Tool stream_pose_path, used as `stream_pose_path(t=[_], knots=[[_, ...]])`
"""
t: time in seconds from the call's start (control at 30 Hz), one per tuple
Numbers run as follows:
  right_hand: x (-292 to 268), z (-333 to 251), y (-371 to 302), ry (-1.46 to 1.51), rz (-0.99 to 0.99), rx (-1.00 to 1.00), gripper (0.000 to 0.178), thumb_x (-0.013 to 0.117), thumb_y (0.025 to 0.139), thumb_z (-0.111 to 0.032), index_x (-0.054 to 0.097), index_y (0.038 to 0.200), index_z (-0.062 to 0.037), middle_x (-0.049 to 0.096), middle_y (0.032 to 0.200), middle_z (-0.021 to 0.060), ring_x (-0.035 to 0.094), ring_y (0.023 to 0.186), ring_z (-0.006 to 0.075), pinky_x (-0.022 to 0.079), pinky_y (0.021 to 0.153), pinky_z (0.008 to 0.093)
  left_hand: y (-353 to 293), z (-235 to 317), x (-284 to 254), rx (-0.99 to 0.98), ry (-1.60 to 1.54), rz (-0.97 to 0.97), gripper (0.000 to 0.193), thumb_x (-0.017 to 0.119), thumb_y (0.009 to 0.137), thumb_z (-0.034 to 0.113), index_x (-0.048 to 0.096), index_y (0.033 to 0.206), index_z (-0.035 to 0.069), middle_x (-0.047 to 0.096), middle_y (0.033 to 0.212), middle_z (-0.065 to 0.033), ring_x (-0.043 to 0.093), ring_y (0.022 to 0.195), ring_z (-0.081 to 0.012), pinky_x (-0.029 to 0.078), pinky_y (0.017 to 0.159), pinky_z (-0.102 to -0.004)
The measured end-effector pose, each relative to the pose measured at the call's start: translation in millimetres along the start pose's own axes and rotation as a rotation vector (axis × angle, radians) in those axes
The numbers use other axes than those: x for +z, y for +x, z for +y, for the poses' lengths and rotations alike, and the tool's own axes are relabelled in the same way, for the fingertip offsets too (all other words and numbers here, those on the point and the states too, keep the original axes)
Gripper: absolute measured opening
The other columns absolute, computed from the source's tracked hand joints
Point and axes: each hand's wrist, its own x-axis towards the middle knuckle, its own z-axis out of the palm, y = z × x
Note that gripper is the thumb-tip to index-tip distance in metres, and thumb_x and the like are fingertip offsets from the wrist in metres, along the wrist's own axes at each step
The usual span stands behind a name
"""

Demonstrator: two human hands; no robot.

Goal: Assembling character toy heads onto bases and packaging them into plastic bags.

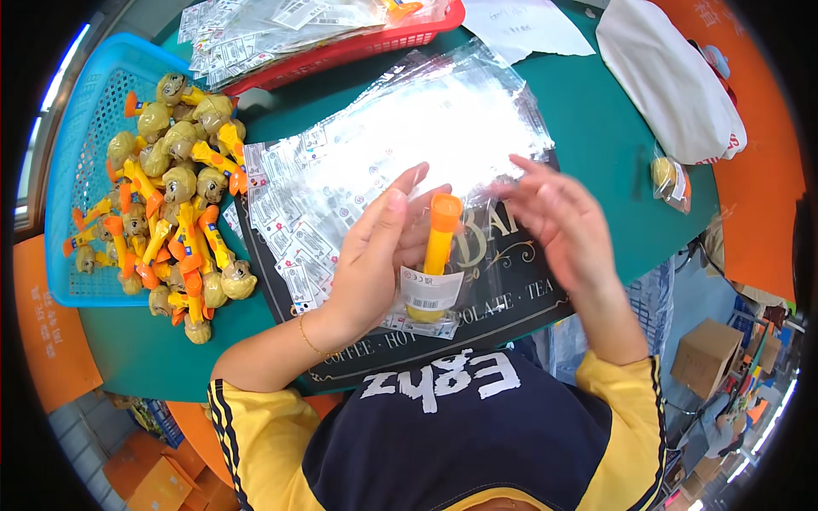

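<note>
Crossing the toy point(440, 249), a white label point(433, 290) carries a barcode point(423, 303).

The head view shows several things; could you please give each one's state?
Left hand: open, beside the central toy.
Right hand: open, blurred.
Central toy: bagged, at least partly.
Blue basket: heaped with toys, some over its edge.
Red basket: heaped with packets.
Clear bags: stacked, fanned out, glaring.
Black mat: flat, partly covered.
Far-right toy: bagged, lying on the green table.
White cloth item: on that table.
</note>
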Motion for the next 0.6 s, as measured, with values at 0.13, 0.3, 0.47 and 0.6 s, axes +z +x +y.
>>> stream_pose_path(t=[0.13,0.3,0.47,0.6], knots=[[23.6,26.5,-16.6,0.157,-0.038,-0.014,0.022,0.059,0.091,-0.011,0.059,0.11,-0.0018,0.044,0.138,0.0199,0.057,0.114,0.0296,0.048,0.096,0.0361,-1.0,1.1,6.1,0.067,-0.038,0.007,0.051,0.027,0.103,0.035,0.025,0.144,0.006,0.046,0.138,-0.0193,0.058,0.112,-0.0297,0.047,0.096,-0.0395],[40.9,26.3,-11.0,0.232,0.069,-0.03,0.019,0.063,0.087,-0.005,0.06,0.106,-0.0044,0.053,0.129,0.0157,0.06,0.107,0.0242,0.049,0.094,0.035,-4.2,-3.6,6.2,0.099,-0.022,0.005,0.051,0.027,0.103,0.036,0.025,0.144,0.006,0.045,0.138,-0.0193,0.057,0.114,-0.0289,0.044,0.099,-0.0395],[51.4,15.0,-7.4,0.228,0.075,0.103,0.011,0.064,0.088,-0.006,0.059,0.097,-0.0041,0.058,0.118,0.0117,0.06,0.103,0.019,0.05,0.089,0.0312,-6.0,-4.5,5.8,0.113,-0.044,-0.003,0.051,0.028,0.103,0.036,0.026,0.144,0.005,0.045,0.138,-0.0184,0.054,0.118,-0.0272,0.043,0.1,-0.0387],[49.4,19.2,-2.9,0.171,0.102,0.055,0.009,0.065,0.088,-0.009,0.059,0.094,-0.0046,0.062,0.11,0.0117,0.061,0.095,0.0137,0.05,0.082,0.0253,-5.4,-4.3,4.5,0.109,-0.044,0.016,0.05,0.03,0.103,0.033,0.03,0.142,0.002,0.046,0.137,-0.018,0.053,0.119,-0.0265,0.043,0.1,-0.0373]])
